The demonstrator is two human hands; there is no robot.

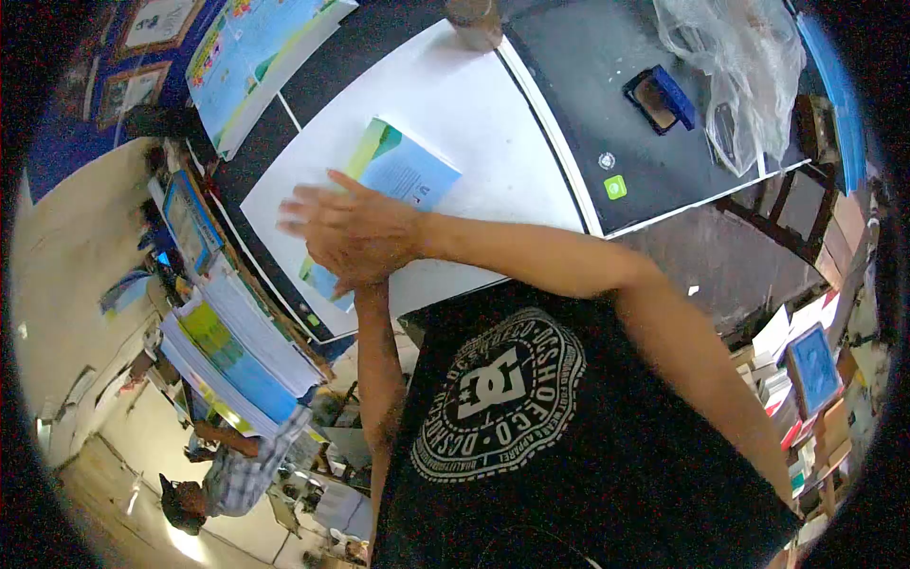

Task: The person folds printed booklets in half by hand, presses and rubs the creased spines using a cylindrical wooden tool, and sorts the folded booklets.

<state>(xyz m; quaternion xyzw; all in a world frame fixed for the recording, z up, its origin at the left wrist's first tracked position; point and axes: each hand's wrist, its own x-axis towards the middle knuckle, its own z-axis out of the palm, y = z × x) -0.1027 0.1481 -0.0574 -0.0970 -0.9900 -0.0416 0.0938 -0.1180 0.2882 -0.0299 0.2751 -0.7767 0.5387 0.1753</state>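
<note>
A thin booklet (417,177) with a light blue and green printed cover lies at a slant on a white sheet or board (493,133). My right hand (374,223) reaches across from the right and rests over the booklet's middle, fingers stretched out and smeared by motion. Beneath it, my left hand (360,270) comes up from below and is mostly covered, so its fingers cannot be made out. The lower end of the booklet shows past the hands, towards my body.
A brown block (474,24) stands at the sheet's far edge. On the dark table are an open blue case (659,100) and a clear plastic bag (744,76). Printed sheets (256,62) are stacked top left, bound stacks (237,351) lower left. A person (237,469) stands beyond.
</note>
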